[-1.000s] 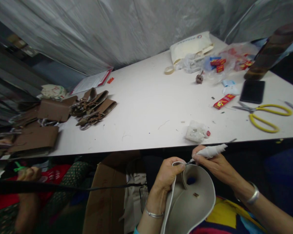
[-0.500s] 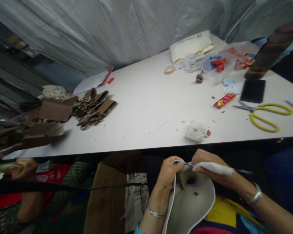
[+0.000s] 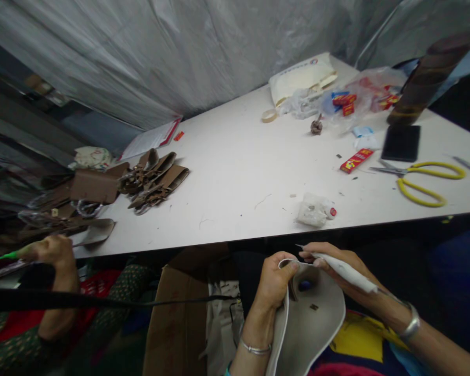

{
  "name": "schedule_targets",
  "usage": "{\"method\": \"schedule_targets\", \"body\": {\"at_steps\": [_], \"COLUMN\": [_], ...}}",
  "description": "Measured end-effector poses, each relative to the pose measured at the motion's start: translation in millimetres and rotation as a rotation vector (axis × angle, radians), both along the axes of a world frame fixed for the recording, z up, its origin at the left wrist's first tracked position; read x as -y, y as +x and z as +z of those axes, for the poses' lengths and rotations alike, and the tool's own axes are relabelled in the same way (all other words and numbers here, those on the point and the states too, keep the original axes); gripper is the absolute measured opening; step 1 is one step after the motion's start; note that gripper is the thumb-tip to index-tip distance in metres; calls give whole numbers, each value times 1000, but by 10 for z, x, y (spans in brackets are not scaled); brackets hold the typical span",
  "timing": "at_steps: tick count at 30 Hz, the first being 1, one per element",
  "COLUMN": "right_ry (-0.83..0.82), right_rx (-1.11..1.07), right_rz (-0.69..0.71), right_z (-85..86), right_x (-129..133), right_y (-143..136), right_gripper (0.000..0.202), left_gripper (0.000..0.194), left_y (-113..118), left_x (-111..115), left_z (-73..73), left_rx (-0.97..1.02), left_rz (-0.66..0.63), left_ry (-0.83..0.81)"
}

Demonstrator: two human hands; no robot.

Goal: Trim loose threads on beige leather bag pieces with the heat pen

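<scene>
My left hand is closed on the rim of a pale grey, leather-like piece, thumb on top, where the edge curls into a loop. This piece hangs over my lap; a small rectangular metal fitting and a dark round spot show on its inner side. In my right hand is a slim pointed tool with a white-wrapped handle. Its thin metal tip points up and left, just above the piece's edge and apart from it. The right fingertips are close to that edge; whether they touch it I cannot tell.
On the white table lie yellow-handled scissors, a black phone-like slab, a small clear bag, a tape roll and brown bag-like pieces. A cardboard box stands below. A co-worker's hand is at left.
The tool's tip has come away from the grey piece's edge and now points up beside it. My left hand keeps its hold. The co-worker's hand has risen, holding something green.
</scene>
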State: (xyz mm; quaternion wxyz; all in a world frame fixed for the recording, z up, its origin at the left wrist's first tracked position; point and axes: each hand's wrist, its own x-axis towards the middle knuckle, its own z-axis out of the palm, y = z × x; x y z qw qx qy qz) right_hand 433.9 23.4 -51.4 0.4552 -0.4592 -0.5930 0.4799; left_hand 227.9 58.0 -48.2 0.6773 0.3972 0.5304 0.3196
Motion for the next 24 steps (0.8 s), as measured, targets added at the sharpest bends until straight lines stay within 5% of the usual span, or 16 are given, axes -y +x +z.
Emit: {"method": "schedule_targets", "body": {"at_steps": [24], "right_ry": [-20], "right_rx": [205], "right_rz": [-98], "right_z": [7], "right_x": [77], "right_y": [-284], "right_gripper": [24], "left_gripper": [36], "left_y": [15], "left_x": [66], "left_z": [70], "left_rx": [110], "left_rz": [-56], "left_ry": [54]}}
